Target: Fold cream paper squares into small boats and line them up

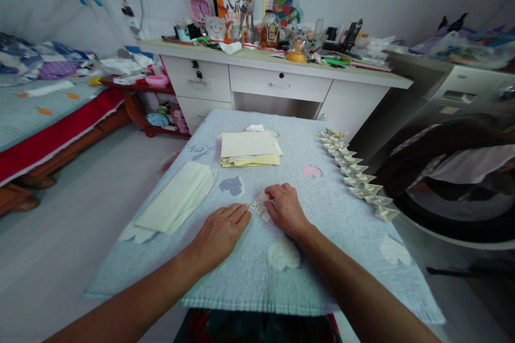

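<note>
A small piece of folded paper (260, 207) with printed marks lies on the cloth between my two hands. My left hand (223, 231) rests palm down, its fingers stretched out close together and their tips at the paper's left corner; its thumb is hidden. On the other side, my right hand (286, 209) has its fingers bent over the paper's right edge, thumb and forefinger on it. A stack of cream and yellow paper sheets (251, 146) lies farther back. Pale green folded sheets (177, 197) are at the left. Along the right side runs a row of folded paper pieces (356, 174).
A light blue patterned cloth (322, 257) covers the table. Behind stands a white desk (277, 83) crowded with a jar (270, 32), an orange bag (232, 0) and clutter. A bed (52, 112) is at the left, a front-loading washing machine (450, 102) at the right.
</note>
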Demonstrator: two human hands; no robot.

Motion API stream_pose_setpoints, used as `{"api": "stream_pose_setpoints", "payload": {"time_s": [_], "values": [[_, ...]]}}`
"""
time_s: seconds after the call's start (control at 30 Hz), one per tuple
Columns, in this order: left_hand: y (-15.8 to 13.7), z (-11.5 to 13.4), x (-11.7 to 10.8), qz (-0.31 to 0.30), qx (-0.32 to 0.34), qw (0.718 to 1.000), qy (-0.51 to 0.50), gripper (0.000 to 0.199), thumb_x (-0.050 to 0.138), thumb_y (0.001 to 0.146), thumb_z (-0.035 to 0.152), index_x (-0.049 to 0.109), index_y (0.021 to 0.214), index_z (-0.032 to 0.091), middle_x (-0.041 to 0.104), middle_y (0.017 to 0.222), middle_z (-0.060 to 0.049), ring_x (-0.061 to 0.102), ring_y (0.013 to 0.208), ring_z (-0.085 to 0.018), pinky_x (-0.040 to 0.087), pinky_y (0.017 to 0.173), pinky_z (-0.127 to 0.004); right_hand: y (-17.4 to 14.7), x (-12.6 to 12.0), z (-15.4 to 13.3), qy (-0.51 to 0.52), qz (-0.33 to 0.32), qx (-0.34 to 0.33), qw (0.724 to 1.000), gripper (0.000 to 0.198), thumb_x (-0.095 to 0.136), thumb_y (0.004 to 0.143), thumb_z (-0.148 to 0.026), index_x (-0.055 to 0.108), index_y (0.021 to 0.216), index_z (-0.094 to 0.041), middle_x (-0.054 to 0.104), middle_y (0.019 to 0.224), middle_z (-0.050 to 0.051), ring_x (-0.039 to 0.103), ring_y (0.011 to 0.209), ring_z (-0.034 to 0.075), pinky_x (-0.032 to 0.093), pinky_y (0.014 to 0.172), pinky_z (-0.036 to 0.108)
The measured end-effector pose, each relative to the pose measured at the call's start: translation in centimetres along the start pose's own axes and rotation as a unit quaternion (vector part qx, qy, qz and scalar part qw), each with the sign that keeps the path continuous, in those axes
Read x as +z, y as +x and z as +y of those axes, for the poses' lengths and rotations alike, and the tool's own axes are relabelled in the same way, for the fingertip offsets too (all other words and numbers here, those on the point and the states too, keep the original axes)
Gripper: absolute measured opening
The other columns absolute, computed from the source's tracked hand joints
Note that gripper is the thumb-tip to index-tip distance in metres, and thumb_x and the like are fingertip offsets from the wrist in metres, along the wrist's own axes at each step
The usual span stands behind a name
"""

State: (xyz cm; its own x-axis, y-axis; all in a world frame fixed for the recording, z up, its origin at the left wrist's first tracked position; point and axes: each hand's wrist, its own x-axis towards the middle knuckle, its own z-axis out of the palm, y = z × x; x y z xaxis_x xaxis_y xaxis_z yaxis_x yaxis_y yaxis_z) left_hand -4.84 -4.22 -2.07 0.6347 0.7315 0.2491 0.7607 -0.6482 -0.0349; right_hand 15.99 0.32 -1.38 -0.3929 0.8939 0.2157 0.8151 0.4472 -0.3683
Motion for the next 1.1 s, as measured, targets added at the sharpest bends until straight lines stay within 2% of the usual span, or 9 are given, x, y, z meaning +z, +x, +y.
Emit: {"api": "stream_pose_setpoints", "payload": {"time_s": [0.13, 0.23, 0.37, 0.53, 0.6, 0.7, 0.8, 0.93, 1.1], "values": [[1.3, -0.3, -0.9, -0.006, -0.053, 0.998, -0.025, 0.025, 0.046, 0.087, 0.007, 0.062, 0.104, 0.016, 0.066, 0.106, -0.008, 0.058, 0.097, -0.022, 0.049, 0.083, -0.036, 0.1, 0.1, -0.1, -0.005, 0.0, 0.004, 1.0, 0.018, 0.058, 0.086, -0.024, 0.057, 0.103, -0.02, 0.063, 0.097, 0.005, 0.047, 0.091, 0.021, 0.031, 0.08, 0.034], [2.7, 0.4, -1.0, -0.009, -0.04, 0.999, -0.019, 0.026, 0.045, 0.088, 0.01, 0.06, 0.108, 0.018, 0.062, 0.106, -0.008, 0.054, 0.1, -0.023, 0.047, 0.083, -0.037, 0.2, 0.1, -0.3, -0.01, 0.006, 0.006, 1.0, 0.018, 0.059, 0.085, -0.024, 0.057, 0.103, -0.02, 0.064, 0.097, 0.005, 0.047, 0.091, 0.022, 0.031, 0.08, 0.034], [3.4, 1.4, 0.0, -0.035, -0.026, 0.999, -0.008, 0.018, 0.047, 0.089, 0.013, 0.06, 0.101, 0.017, 0.061, 0.097, -0.006, 0.053, 0.093, -0.022, 0.047, 0.079, -0.036, 0.2, 0.0, -0.5, -0.018, 0.003, 0.015, 1.0, 0.019, 0.061, 0.084, -0.024, 0.057, 0.102, -0.02, 0.064, 0.098, 0.005, 0.047, 0.091, 0.022, 0.031, 0.08, 0.034], [2.8, 1.1, 0.7, -0.004, -0.026, 0.999, -0.044, 0.024, 0.045, 0.089, 0.011, 0.059, 0.108, 0.016, 0.062, 0.1, -0.007, 0.054, 0.095, -0.021, 0.046, 0.083, -0.036, 0.1, 0.2, -0.4, -0.009, 0.002, 0.02, 1.0, 0.021, 0.061, 0.083, -0.025, 0.056, 0.102, -0.021, 0.063, 0.098, 0.005, 0.047, 0.092, 0.023, 0.03, 0.081, 0.034], [2.7, 0.7, 0.8, 0.017, -0.051, 0.995, -0.089, 0.022, 0.045, 0.089, 0.012, 0.06, 0.105, 0.016, 0.062, 0.099, -0.007, 0.054, 0.095, -0.02, 0.046, 0.085, -0.035, 0.1, 0.3, -0.3, 0.002, 0.005, 0.023, 1.0, 0.022, 0.061, 0.082, -0.025, 0.055, 0.103, -0.02, 0.063, 0.098, 0.005, 0.047, 0.092, 0.022, 0.03, 0.081, 0.034], [3.1, -0.2, 0.9, 0.053, -0.134, 0.974, -0.173, 0.013, 0.055, 0.086, 0.02, 0.063, 0.096, 0.018, 0.059, 0.098, -0.006, 0.053, 0.095, -0.02, 0.045, 0.086, -0.035, 0.1, 0.4, -0.2, 0.025, 0.008, 0.025, 0.999, 0.022, 0.062, 0.082, -0.023, 0.054, 0.102, -0.02, 0.062, 0.095, 0.004, 0.046, 0.091, 0.022, 0.03, 0.081, 0.034], [3.7, -1.1, 0.9, 0.042, -0.195, 0.954, -0.225, 0.011, 0.064, 0.079, 0.026, 0.065, 0.086, 0.018, 0.058, 0.092, -0.004, 0.053, 0.092, -0.021, 0.044, 0.085, -0.036, 0.1, 0.3, -0.1, 0.043, 0.011, 0.018, 0.999, 0.022, 0.061, 0.081, -0.022, 0.054, 0.101, -0.019, 0.062, 0.091, 0.003, 0.046, 0.09, 0.021, 0.03, 0.082, 0.034], [4.5, -1.7, 0.7, 0.006, -0.207, 0.946, -0.249, 0.007, 0.064, 0.076, 0.024, 0.066, 0.081, 0.018, 0.058, 0.088, -0.004, 0.053, 0.091, -0.021, 0.042, 0.085, -0.037, 0.0, 0.2, 0.0, 0.053, 0.009, 0.012, 0.998, 0.021, 0.061, 0.081, -0.021, 0.054, 0.101, -0.019, 0.062, 0.092, 0.004, 0.047, 0.09, 0.021, 0.031, 0.082, 0.034], [5.0, -2.0, 0.5, -0.003, -0.206, 0.943, -0.261, 0.006, 0.062, 0.076, 0.02, 0.068, 0.077, 0.019, 0.06, 0.085, -0.003, 0.053, 0.088, -0.02, 0.041, 0.085, -0.035, -0.1, 0.3, 0.1, 0.055, 0.012, 0.013, 0.998, 0.021, 0.061, 0.08, -0.021, 0.054, 0.1, -0.019, 0.061, 0.092, 0.003, 0.047, 0.09, 0.021, 0.032, 0.082, 0.034]]}}
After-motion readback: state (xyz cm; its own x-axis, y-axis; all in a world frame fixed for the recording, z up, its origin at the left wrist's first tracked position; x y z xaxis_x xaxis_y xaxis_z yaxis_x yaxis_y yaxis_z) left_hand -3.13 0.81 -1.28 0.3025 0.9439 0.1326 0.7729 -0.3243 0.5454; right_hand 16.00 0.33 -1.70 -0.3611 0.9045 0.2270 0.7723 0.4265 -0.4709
